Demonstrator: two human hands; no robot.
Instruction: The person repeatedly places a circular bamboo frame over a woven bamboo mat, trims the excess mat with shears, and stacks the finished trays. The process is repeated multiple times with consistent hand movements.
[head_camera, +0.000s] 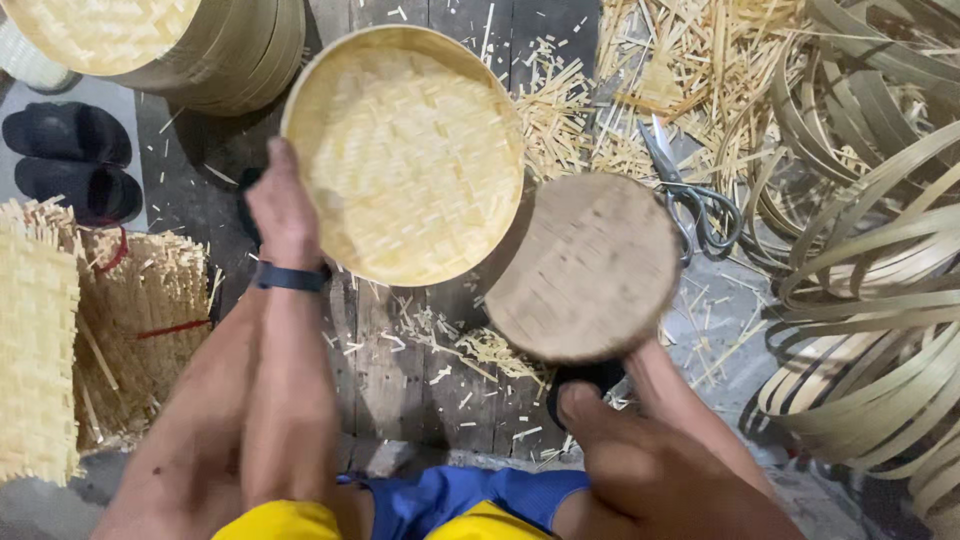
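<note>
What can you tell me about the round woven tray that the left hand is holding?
The round woven tray is pale yellow, made of flat bamboo-like strips plaited into a mat and framed by a thin bent rim. It looks whole and clean. It is tilted, its woven face turned towards the camera, above the dark wooden floor. The left hand grips its left edge. Its lower right rim meets the round wooden disc.

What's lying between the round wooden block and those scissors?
In the head view, nothing much: the wooden block nearly meets the scissors, with only scattered bamboo slivers on the floor nearby.
</note>
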